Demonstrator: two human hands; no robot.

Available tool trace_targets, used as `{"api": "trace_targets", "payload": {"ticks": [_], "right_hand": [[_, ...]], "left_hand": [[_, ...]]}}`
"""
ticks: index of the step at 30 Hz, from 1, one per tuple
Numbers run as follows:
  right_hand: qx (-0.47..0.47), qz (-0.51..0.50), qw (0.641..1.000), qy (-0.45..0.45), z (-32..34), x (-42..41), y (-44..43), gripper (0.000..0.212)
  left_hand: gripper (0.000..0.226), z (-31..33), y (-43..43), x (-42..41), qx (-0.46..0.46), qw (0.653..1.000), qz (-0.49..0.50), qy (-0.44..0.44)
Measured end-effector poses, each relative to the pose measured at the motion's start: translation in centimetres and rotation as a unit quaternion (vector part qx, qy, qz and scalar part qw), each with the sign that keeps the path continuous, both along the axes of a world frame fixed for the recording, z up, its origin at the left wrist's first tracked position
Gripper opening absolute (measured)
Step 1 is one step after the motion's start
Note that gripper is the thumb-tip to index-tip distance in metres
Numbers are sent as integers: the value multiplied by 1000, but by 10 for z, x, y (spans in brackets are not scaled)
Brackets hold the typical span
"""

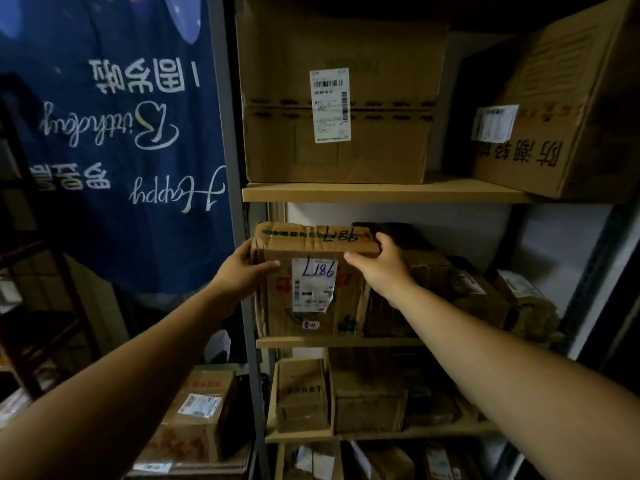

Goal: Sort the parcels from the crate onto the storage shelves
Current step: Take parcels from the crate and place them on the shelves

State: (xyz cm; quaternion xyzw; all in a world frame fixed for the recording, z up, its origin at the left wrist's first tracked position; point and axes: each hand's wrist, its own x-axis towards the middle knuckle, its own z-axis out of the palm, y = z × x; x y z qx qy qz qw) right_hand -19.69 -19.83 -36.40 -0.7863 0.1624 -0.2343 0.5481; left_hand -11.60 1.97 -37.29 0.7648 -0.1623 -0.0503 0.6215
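Note:
A worn brown cardboard parcel (313, 282) with a white label and the handwritten number 9817 stands at the left end of the middle shelf (339, 341). My left hand (247, 268) grips its upper left corner, thumb across the front face. My right hand (381, 265) holds its upper right corner, thumb on the front and fingers over the top edge. Its base rests on the shelf board. The crate is out of view.
Two big cartons (337, 102) (568, 109) fill the shelf above. Smaller parcels (481, 296) sit right of the held one, more boxes (367, 396) on the shelf below. A grey upright post (239, 209) borders the left side. Left of it hangs a blue banner (114, 133), with a labelled box (197, 417) underneath.

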Motion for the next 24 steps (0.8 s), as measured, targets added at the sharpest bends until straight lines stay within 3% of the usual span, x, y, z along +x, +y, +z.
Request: {"api": "trace_targets", "payload": {"ticks": [3,7,12,24], "right_hand": [[-1,-1,1000,-17,10,1,-3,73],[17,-7,998,-64,26,6,-1,64],[24,-45,996,-66,36,12,0,64],[0,-41,998,-40,27,18,0,46]], "left_hand": [[71,6,3,6,-13,999,-33,-18],[64,15,-1,10,-60,997,-19,-37],[46,20,-11,9,-68,991,113,-33],[42,18,-8,15,-58,992,105,-33]]}}
